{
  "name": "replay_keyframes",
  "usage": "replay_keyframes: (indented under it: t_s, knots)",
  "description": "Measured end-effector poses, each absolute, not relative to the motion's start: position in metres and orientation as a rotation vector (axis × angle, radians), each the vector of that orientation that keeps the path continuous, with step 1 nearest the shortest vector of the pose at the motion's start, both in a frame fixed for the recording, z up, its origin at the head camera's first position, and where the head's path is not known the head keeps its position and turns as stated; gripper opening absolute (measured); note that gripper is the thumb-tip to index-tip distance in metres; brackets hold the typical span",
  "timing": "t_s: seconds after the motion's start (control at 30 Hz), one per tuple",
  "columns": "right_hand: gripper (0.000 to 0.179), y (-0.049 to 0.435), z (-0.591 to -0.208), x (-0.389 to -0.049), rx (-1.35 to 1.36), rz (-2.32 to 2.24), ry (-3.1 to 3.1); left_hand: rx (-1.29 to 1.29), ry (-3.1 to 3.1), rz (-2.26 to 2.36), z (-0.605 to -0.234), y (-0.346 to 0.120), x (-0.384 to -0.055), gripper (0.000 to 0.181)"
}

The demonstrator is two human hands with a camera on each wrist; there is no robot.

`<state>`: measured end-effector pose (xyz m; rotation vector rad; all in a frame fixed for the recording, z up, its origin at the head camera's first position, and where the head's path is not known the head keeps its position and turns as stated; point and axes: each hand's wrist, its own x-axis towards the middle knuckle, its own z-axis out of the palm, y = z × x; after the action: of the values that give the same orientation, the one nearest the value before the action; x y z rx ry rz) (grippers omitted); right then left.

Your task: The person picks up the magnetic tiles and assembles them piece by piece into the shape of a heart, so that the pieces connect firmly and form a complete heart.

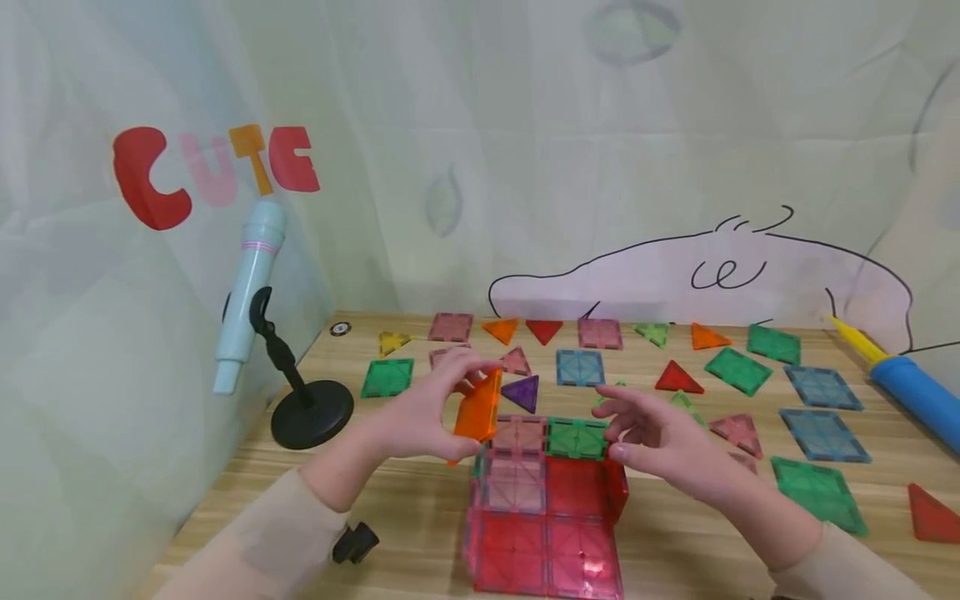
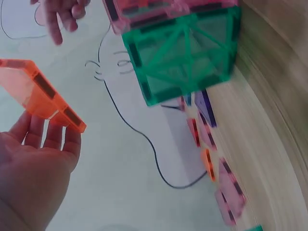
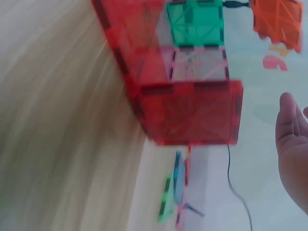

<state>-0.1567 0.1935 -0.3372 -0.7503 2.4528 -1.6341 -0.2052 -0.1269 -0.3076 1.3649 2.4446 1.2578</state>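
My left hand [image 1: 427, 407] grips an orange magnetic tile [image 1: 478, 407], thumb below and fingers along its upper edge, above the left back corner of a boxy tile structure. In the left wrist view the orange tile [image 2: 26, 86] leans over the fingertips. The structure has red tiles [image 1: 510, 554] in front, pinkish tiles [image 1: 516, 485] behind and a green tile [image 1: 576, 437] at the back. An upright green tile [image 2: 187, 57] forms part of its left side. Beside its right back corner hovers my right hand [image 1: 667, 437], fingers loosely bent and holding nothing; the right wrist view shows it apart from the upright red tile [image 3: 192, 113].
Loose square and triangular tiles lie behind and right of the structure, including a purple triangle [image 1: 521, 393] and a blue square [image 1: 580, 367]. A toy microphone on a black stand [image 1: 311, 414] is at left, a small black object [image 1: 356, 542] nearer, a blue-yellow pump-like toy [image 1: 918, 400] at right.
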Motion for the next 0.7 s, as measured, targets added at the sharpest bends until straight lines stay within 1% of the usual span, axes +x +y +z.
replay_keyframes:
  t_s: [0.13,0.37,0.57,0.7]
  knots:
    - [0.062,0.178,-0.335,-0.160,-0.800,-1.548,2.523,1.394,2.346,1.357,-0.309,-0.110,-0.203,0.074]
    - [0.070,0.159,-0.333,-0.160,-0.831,-1.533,2.552,1.328,2.286,1.380,-0.310,-0.089,-0.197,0.075]
    - [0.068,0.152,-0.337,-0.157,-0.819,-1.616,2.573,1.362,2.269,1.445,-0.317,-0.077,-0.194,0.078]
    - [0.067,0.149,-0.337,-0.154,-0.834,-1.652,2.562,1.320,2.230,1.495,-0.321,-0.072,-0.192,0.078]
